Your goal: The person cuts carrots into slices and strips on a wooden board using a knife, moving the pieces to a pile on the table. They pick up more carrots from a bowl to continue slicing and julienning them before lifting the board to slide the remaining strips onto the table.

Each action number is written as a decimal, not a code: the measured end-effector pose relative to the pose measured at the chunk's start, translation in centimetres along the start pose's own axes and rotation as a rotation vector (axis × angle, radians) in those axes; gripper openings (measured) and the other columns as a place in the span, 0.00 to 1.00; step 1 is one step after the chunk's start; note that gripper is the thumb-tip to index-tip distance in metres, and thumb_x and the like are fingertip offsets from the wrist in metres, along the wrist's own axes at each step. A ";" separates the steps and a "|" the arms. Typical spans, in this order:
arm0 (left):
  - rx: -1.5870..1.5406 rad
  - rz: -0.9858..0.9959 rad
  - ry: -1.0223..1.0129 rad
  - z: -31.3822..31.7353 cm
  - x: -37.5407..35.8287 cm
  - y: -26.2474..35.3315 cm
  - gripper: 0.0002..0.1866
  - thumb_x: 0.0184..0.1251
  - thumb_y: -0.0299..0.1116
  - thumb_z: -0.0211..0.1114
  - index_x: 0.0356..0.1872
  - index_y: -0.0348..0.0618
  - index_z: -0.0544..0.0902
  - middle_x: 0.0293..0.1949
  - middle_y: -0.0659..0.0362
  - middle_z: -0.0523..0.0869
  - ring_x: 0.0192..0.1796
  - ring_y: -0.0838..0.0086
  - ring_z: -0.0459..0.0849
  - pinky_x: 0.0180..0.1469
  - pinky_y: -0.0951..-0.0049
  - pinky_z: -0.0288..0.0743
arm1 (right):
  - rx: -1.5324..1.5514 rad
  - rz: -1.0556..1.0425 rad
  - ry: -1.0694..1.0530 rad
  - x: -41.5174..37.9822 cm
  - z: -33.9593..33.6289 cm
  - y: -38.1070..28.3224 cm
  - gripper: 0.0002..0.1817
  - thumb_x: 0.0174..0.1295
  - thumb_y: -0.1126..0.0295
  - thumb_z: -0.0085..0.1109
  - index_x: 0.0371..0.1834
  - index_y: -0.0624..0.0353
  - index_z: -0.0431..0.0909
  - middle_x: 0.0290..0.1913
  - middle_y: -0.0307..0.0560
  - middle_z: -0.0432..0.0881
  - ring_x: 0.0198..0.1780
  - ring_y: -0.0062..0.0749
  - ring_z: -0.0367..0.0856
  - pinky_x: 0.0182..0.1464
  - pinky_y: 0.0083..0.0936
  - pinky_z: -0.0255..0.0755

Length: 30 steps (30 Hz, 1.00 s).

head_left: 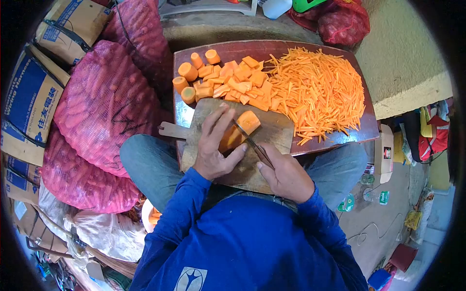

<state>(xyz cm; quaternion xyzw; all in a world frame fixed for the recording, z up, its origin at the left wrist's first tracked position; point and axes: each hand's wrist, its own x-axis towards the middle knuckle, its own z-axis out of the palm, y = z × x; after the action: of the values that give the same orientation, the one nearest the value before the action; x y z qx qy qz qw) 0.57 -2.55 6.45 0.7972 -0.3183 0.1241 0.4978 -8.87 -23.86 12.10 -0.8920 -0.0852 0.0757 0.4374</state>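
In my right hand (286, 175) is a knife (248, 139), its handle wrapped by my fingers. The blade slants away to the upper left against an orange carrot piece (249, 121) on the wooden cutting board (279, 131). My left hand (211, 148) grips the carrot piece from the left, fingers and thumb around it, hiding part of it. Just beyond the board lie carrot slabs (238, 83). Several thick carrot chunks (188, 72) stand at the upper left, and a large heap of carrot strips (318, 92) covers the right side of the table.
The low dark red table (365, 136) sits in front of my crossed legs. Pink mesh sacks of carrots (107, 106) and cardboard boxes (26, 102) are stacked at left. A red mesh sack (343, 24) lies at the back. Plastic bottles (376, 196) rest on the floor at right.
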 end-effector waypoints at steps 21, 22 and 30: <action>0.032 -0.098 -0.010 0.2 0.7 -1.8 0.30 0.76 0.32 0.53 0.77 0.31 0.72 0.76 0.36 0.72 0.79 0.41 0.70 0.83 0.52 0.58 | -0.086 -0.074 -0.070 4.9 -0.5 0.4 0.17 0.72 0.66 0.57 0.53 0.70 0.69 0.36 0.78 0.84 0.41 0.78 0.84 0.46 0.65 0.77; 0.039 -0.087 0.000 0.1 0.9 -1.8 0.29 0.77 0.33 0.52 0.76 0.31 0.72 0.75 0.35 0.73 0.78 0.41 0.71 0.81 0.55 0.62 | -0.090 -0.135 -0.043 5.5 -0.4 0.7 0.16 0.70 0.66 0.57 0.49 0.70 0.70 0.36 0.78 0.84 0.41 0.78 0.84 0.46 0.65 0.77; 0.256 -0.045 -0.028 1.3 0.2 -2.2 0.27 0.82 0.35 0.52 0.72 0.25 0.73 0.73 0.34 0.75 0.77 0.39 0.71 0.86 0.42 0.48 | -0.128 0.115 -0.120 5.6 1.5 1.4 0.18 0.70 0.67 0.59 0.55 0.68 0.71 0.42 0.78 0.83 0.48 0.78 0.82 0.50 0.62 0.75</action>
<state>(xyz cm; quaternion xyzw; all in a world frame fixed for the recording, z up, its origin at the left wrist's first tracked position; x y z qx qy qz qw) 1.99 -3.07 4.36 0.8629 -0.2888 0.1413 0.3900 -3.64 -22.32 9.75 -0.9154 -0.0647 0.1485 0.3685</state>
